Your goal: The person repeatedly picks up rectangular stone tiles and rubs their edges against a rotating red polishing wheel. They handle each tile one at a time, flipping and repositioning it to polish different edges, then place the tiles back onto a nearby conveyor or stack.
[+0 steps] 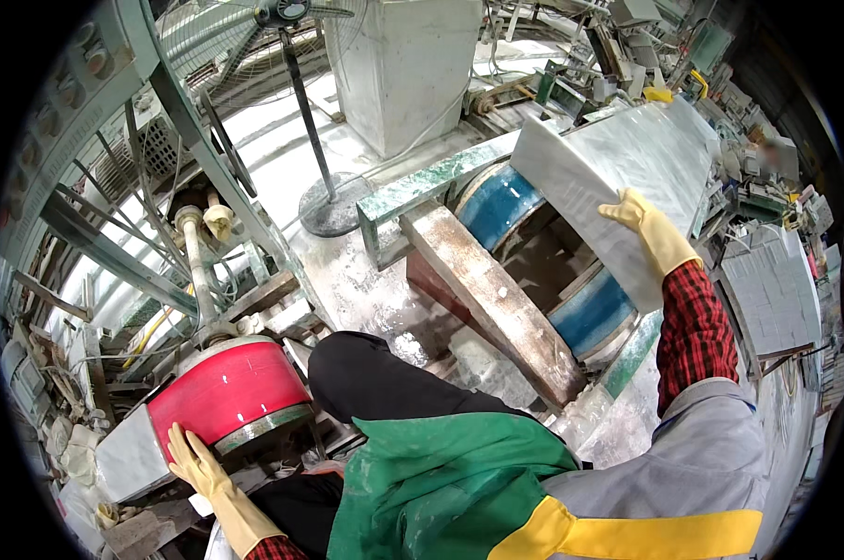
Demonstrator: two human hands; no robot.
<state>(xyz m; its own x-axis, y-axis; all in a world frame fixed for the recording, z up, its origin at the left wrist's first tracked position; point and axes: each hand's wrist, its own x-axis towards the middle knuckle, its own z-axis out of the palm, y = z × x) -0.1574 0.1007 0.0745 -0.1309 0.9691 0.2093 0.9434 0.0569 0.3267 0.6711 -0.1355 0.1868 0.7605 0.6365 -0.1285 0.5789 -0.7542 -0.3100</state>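
My left hand (201, 469), in a cream rubber glove, is at the lower left with its fingers stretched out. It lies against the lower side of a red drum (231, 392), at the end of a pale stone slab (128, 459). Whether its fingertips touch the slab or only the drum, I cannot tell. In a matching glove, my right hand (654, 229) grips the upper edge of a grey-white marble slab (581, 201). That slab leans over two blue bands (499, 205) in a green frame. The fingertips behind the slab's edge are partly hidden.
A worn beam (497, 289) crosses between me and the blue bands. A standing fan (299, 103) and a pale pillar (399, 79) rise ahead. Metal framework (193, 121) stands at left; stacked tiles (767, 289) lie at right. A green apron (441, 476) covers my lap.
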